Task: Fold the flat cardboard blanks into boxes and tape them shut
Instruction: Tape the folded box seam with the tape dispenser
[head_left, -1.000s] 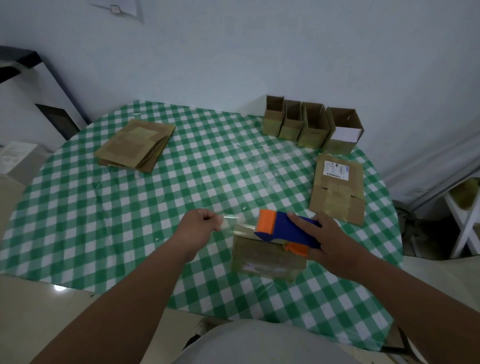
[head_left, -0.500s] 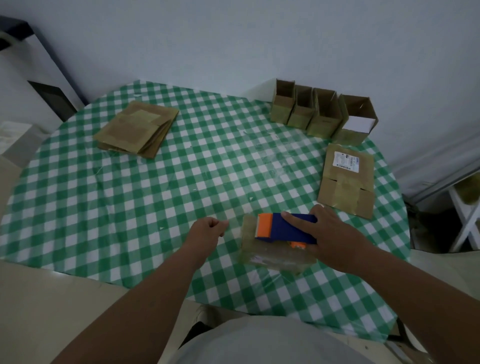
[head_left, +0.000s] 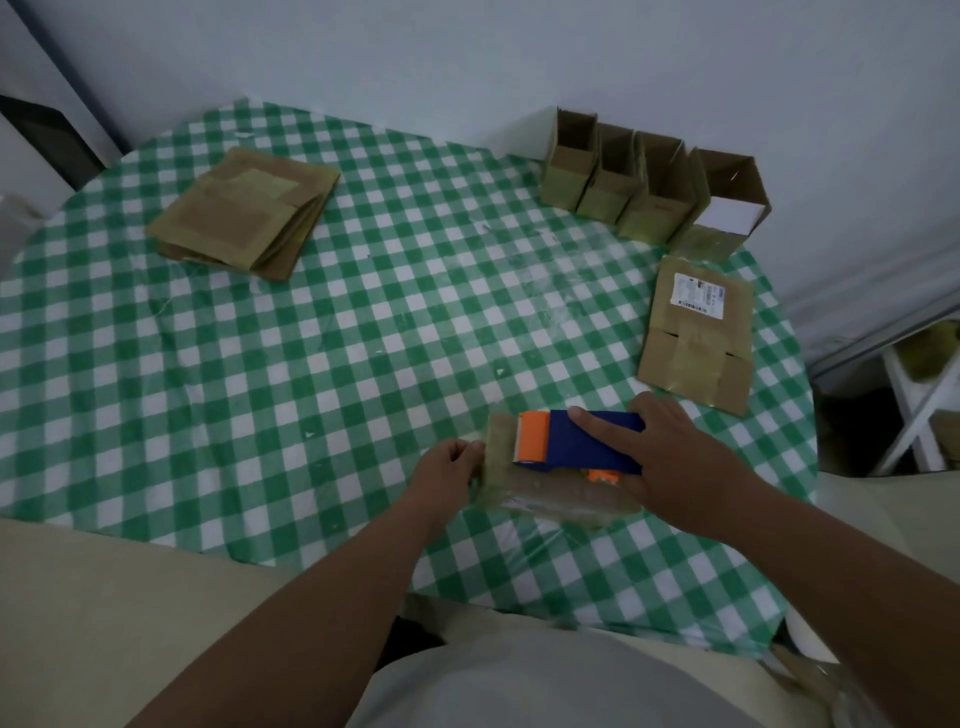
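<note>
Head view: right hand grips the dispenser, hiding much of the box; left hand pinches the box's left edge, fingertips hidden.

Dim, flat, bluish light is filling the room, with no clear source showing. The tabletop is carrying a faint sheen where its plastic covering is catching light, just left of the flat labelled blank. Shadows are staying soft and weak under the stack of blanks at the tabletop's far left. The wide lens is bending the tabletop's edge into a curve. Nearest the camera, the light clothing is smearing into blur, and colours are looking muted and slightly grainy.
</note>
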